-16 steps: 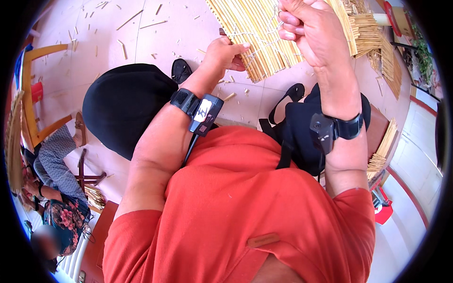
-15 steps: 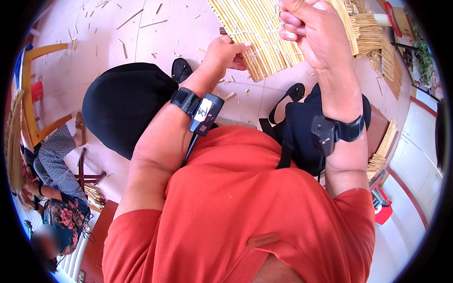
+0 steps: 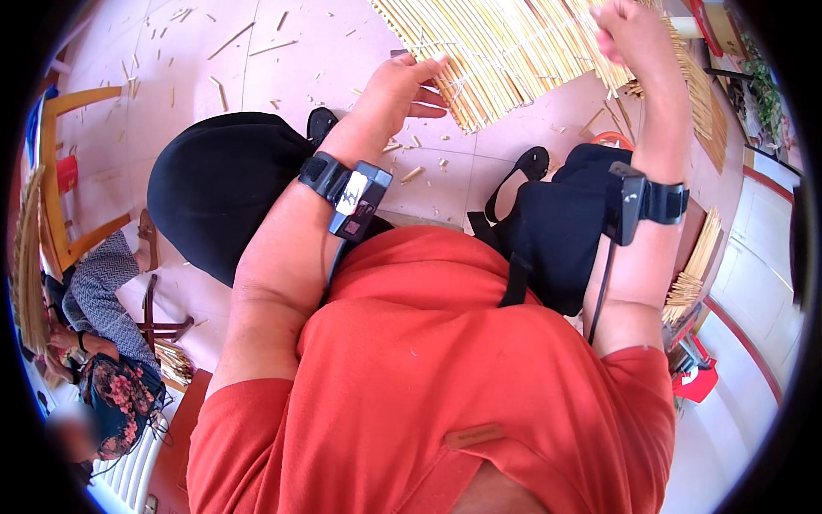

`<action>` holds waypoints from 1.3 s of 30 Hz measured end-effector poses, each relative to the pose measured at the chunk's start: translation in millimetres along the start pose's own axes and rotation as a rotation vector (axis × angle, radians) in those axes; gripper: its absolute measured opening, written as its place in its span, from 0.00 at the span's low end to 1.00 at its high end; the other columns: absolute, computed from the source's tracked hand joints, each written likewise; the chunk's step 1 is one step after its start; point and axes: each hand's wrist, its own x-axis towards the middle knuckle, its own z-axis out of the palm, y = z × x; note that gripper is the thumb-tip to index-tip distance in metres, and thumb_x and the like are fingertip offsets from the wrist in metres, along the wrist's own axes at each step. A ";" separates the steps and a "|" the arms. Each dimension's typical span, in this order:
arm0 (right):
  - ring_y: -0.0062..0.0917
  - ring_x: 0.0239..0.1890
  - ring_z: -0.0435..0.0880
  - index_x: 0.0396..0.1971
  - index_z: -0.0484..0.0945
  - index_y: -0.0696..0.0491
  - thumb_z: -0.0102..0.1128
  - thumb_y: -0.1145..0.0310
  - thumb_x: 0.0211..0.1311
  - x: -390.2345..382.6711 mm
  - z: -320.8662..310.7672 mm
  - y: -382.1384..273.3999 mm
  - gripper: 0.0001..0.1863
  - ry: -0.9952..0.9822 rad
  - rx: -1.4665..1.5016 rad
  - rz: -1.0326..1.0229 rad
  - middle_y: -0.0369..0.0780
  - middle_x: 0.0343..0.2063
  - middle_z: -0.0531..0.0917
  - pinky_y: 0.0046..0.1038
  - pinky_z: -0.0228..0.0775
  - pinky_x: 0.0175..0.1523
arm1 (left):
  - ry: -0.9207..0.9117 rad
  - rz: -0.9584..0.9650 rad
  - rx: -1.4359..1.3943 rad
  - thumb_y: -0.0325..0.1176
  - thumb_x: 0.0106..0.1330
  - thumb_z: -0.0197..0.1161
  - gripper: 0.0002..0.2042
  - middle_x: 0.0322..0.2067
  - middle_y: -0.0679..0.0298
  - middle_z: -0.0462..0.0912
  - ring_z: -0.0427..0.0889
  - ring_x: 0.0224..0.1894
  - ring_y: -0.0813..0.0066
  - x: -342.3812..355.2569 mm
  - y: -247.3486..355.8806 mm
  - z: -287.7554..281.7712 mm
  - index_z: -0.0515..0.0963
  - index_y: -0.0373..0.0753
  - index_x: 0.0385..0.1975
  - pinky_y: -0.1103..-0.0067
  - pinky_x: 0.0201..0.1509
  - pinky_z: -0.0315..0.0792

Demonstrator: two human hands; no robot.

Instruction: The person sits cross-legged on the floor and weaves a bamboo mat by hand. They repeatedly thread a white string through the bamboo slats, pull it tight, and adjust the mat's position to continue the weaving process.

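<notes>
A mat of pale straw stalks, bound with white string, spans the top of the view. My left hand grips its lower-left edge, thumb on top and some fingers partly behind it. My right hand is raised at the mat's right part, fingers curled together and a little blurred; what they hold is too small to make out. Black devices are strapped to my left forearm and right forearm.
Straw offcuts litter the pink tiled floor. A co-worker's patterned sleeve and legs are at lower left, beside a wooden chair frame. Straw bundles lie at my right, near a white door.
My right hand has moved right and slightly up, away from the stitched middle of the mat. The mat and my left hand have shifted slightly up, revealing an orange rim on the floor.
</notes>
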 end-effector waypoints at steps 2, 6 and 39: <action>0.09 0.20 0.69 0.25 0.73 0.51 0.53 0.64 0.67 17.4 -14.6 40.0 0.10 -0.116 -0.355 0.131 0.28 0.17 0.71 0.15 0.64 0.28 | 0.055 -0.062 -0.059 0.43 0.72 0.49 0.19 0.38 0.52 0.79 0.83 0.38 0.65 -1.3 2.7 -6.1 0.71 0.31 0.47 0.72 0.43 0.81; 0.08 0.20 0.69 0.27 0.75 0.52 0.53 0.66 0.65 10.7 -9.9 59.6 0.08 -0.144 -0.217 -0.002 0.28 0.18 0.73 0.13 0.62 0.24 | 0.096 -0.097 -0.176 0.44 0.75 0.41 0.19 0.41 0.51 0.78 0.81 0.44 0.62 -6.8 -1.5 -16.4 0.70 0.33 0.47 0.68 0.48 0.79; 0.36 0.26 0.82 0.26 0.81 0.50 0.53 0.69 0.55 -45.3 93.5 2.7 0.07 -0.289 -0.509 -0.531 0.44 0.22 0.82 0.36 0.74 0.36 | -0.047 -0.191 -0.360 0.33 0.71 0.51 0.10 0.42 0.57 0.80 0.82 0.44 0.69 -41.0 -15.5 18.6 0.72 0.36 0.47 0.73 0.47 0.79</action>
